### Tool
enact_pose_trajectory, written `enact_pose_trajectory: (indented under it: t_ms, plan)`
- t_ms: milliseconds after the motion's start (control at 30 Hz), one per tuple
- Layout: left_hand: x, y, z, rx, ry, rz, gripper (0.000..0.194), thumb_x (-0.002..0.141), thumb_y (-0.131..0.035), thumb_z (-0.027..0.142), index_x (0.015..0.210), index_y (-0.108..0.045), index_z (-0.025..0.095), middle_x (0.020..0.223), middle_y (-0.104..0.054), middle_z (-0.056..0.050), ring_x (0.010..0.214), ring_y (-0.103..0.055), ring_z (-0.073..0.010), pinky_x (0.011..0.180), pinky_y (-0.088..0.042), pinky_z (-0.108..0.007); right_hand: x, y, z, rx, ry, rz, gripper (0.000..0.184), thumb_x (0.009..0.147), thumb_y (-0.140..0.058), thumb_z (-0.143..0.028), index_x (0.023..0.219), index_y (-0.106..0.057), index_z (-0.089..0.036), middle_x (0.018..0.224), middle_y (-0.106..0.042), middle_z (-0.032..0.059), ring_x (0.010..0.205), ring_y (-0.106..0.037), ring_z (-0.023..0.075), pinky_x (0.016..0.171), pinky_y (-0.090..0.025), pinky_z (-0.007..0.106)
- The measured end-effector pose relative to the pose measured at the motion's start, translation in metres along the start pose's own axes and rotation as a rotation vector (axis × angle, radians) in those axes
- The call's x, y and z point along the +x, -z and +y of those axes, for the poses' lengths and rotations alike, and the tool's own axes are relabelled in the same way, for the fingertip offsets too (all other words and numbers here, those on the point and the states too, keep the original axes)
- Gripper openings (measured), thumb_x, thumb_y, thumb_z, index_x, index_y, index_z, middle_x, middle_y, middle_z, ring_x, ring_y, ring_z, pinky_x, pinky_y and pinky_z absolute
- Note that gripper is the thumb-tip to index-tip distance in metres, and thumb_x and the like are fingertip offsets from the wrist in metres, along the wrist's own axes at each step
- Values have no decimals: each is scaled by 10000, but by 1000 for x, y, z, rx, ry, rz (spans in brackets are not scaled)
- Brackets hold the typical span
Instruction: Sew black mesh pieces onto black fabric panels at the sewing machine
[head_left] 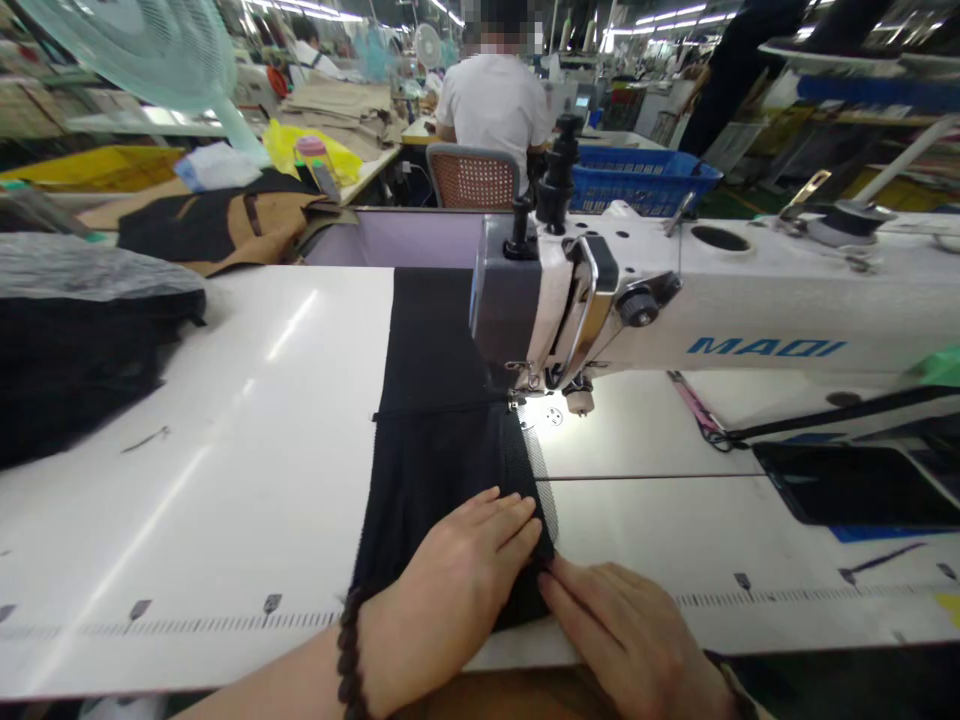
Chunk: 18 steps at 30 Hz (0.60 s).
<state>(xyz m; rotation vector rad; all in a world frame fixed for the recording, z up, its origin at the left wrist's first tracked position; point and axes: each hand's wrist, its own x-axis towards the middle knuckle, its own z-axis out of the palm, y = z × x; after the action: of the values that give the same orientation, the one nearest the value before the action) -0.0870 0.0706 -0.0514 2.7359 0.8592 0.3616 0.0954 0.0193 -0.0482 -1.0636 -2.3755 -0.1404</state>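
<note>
A strip of black fabric (435,470) lies under the head of a white sewing machine (750,310), with a cross seam near the presser foot (513,402). A mesh edge (546,490) shows along its right side. My left hand (465,570) rests on the fabric with fingers stretched out together and palm down. At the near right corner of the cloth, my right hand (622,630) pinches the edge between thumb and fingers. The needle's tip is too small to make out.
A dark and grey fabric pile (82,340) lies at the table's left. Scissors or tweezers (697,410) and a phone-like black slab (855,485) lie to the right. Beyond are a blue basket (637,180), a green fan (142,50) and a seated person (495,105).
</note>
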Motion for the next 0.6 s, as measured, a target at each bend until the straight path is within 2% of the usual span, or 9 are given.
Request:
enact_pose_trajectory:
  t_ms: [167,267,433,600]
  plan:
    - [-2,1,-11,10,-25,-23,293,846,-395,119,1094,-551,129,1188,-560,-80,1112,-506,-175,987,-406,-361,14,-6,-4,-10,74,-64,410,889,-221,-37,894,-627,-92,776,-664,87,617,-603,170,531,-467,287]
    - [0,1,-16,24,-27,-22,306,852,-381,127,1115,-537,125,1205,-546,-85,1122,-496,-181,995,-389,-360,20,-7,1,9,108,-133,405,870,-222,-22,890,-623,-76,708,-641,88,609,-593,174,530,-458,285]
    - [9,-1,-25,49,-31,-3,293,860,-366,133,1093,-544,127,1189,-557,-83,1104,-506,-183,980,-392,-353,32,-8,11,20,155,-253,367,770,-279,28,913,-611,-37,718,-620,115,612,-579,202,496,-450,303]
    - [19,-1,-36,84,-46,20,279,868,-360,137,1073,-548,112,1172,-564,-92,1097,-507,-188,970,-393,-359,43,-14,19,6,178,-353,284,710,-354,28,796,-600,-85,692,-602,101,576,-556,208,457,-430,306]
